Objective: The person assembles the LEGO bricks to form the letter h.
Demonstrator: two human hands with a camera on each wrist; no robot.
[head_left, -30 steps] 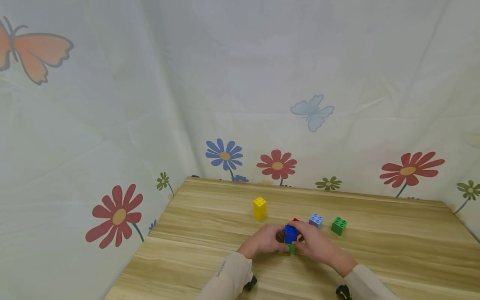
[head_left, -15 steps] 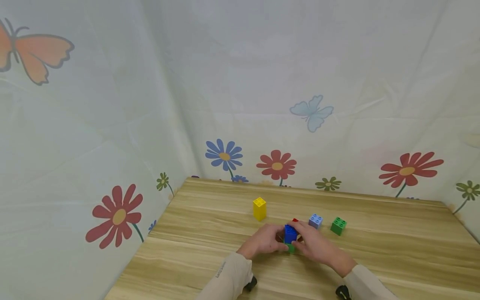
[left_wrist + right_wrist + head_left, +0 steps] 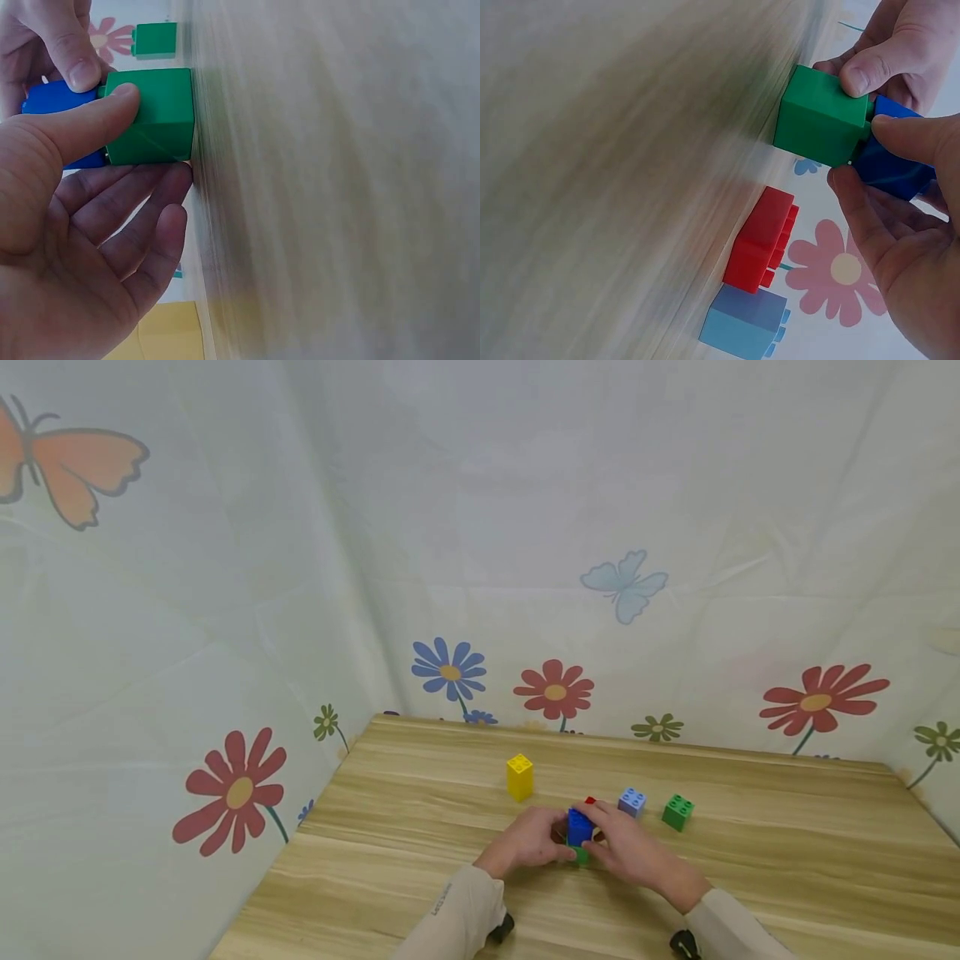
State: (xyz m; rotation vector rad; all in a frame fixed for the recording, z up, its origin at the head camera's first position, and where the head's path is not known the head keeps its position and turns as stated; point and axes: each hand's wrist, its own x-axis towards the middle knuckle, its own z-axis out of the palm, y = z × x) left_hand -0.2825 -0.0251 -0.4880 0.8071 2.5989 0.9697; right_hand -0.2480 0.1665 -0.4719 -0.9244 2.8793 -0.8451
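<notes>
Both hands meet at a small stack of toy building blocks on the wooden table. My left hand point(image 3: 532, 837) grips the lower green block point(image 3: 154, 112), thumb on its near side and fingers behind it. With thumb and fingers, my right hand point(image 3: 633, 847) pinches the blue block point(image 3: 900, 146) above it. In the right wrist view the blue block sits slightly skewed on the green one, and some green studs show in a narrow gap. A red block point(image 3: 761, 240) stands just behind, mostly covered by the right hand in the head view.
A tall yellow block point(image 3: 520, 778) stands behind the left hand. Beyond the right hand are a light blue block point(image 3: 632, 802) and a second green block point(image 3: 678, 812). A flower-printed cloth point(image 3: 495, 527) rises behind the table's back edge.
The blue block and both hands have shifted very slightly left in the head view, with the same grips. The other blocks stay where they were.
</notes>
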